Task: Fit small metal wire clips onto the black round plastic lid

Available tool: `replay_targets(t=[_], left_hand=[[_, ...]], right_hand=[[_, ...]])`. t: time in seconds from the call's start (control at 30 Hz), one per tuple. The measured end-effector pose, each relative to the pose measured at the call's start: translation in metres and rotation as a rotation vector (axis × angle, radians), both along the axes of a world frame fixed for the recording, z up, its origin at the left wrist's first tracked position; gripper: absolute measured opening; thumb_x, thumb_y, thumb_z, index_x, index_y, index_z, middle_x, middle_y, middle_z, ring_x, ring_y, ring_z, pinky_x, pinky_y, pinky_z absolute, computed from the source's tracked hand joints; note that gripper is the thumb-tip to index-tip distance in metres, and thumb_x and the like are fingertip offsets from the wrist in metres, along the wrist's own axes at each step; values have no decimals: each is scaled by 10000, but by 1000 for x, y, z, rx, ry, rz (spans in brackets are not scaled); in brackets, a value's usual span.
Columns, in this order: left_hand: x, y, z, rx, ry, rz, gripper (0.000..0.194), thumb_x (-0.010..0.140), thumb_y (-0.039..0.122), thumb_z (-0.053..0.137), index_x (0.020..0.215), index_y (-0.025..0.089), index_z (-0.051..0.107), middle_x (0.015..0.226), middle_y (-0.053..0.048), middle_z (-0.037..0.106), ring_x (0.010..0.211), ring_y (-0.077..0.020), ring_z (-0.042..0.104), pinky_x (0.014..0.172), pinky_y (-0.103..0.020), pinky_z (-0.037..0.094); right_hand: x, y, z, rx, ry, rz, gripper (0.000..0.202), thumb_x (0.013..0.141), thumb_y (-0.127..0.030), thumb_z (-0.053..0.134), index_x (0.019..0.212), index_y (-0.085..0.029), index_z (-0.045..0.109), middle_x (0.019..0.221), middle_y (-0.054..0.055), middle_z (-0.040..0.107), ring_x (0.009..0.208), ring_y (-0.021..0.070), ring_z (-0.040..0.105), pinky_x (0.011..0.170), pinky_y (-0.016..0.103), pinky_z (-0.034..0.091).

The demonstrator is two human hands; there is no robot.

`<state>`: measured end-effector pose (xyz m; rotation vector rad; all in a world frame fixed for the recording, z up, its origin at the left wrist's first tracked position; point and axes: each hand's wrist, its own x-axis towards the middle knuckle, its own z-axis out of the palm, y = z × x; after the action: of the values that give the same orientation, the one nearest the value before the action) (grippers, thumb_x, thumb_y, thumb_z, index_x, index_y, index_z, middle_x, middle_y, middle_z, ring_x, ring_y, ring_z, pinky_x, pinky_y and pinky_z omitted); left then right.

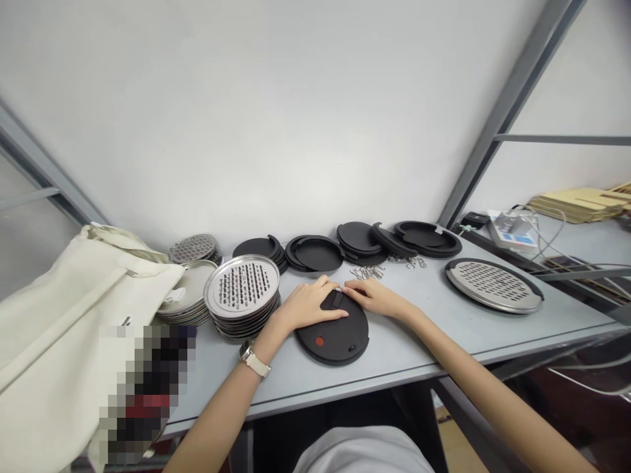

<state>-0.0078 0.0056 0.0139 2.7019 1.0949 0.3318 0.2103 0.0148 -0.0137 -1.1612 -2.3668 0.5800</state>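
Observation:
A black round disc [336,345] lies flat in front of me near the table's front edge, with an orange-red dot and a small dark slot on its upper face. My left hand [311,303] grips its far left side, the thumb laid across the top and the fingers at the far edge. At that edge, my right hand [373,297] pinches a small metal clip [338,289], partly hidden by the fingertips. Just beyond are several loose wire clips [367,272]. A stack of round metal grater plates [242,289] stands beside my left forearm.
Black round bases [315,252] and more black discs [359,238] line the wall. A grater plate in a black holder [494,285] lies right. A cream cloth bag [73,322] covers the table's left end. Metal shelf posts [503,125] rise at both sides; a power strip [513,231] sits far right.

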Motion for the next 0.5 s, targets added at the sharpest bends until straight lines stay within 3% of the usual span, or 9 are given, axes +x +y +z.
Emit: replay_targets(t=[0.2, 0.5], left_hand=[[-8, 9, 0, -133, -81, -96, 741, 703, 642, 655, 1316, 270, 467, 1163, -41, 515, 957, -218, 583, 870, -323, 448], [-6, 7, -1, -202, -129, -81, 613, 786, 583, 613, 1308, 288, 487, 1066, -24, 509, 902, -186, 568, 821, -292, 450]], right_hand=[[0, -4, 0, -29, 19, 16, 393, 962, -392, 346, 645, -188, 459, 567, -37, 472, 535, 112, 425, 545, 236, 320], [1, -5, -1, -46, 49, 16, 402, 954, -398, 351, 629, -185, 458, 560, -40, 446, 529, 108, 393, 534, 240, 319]])
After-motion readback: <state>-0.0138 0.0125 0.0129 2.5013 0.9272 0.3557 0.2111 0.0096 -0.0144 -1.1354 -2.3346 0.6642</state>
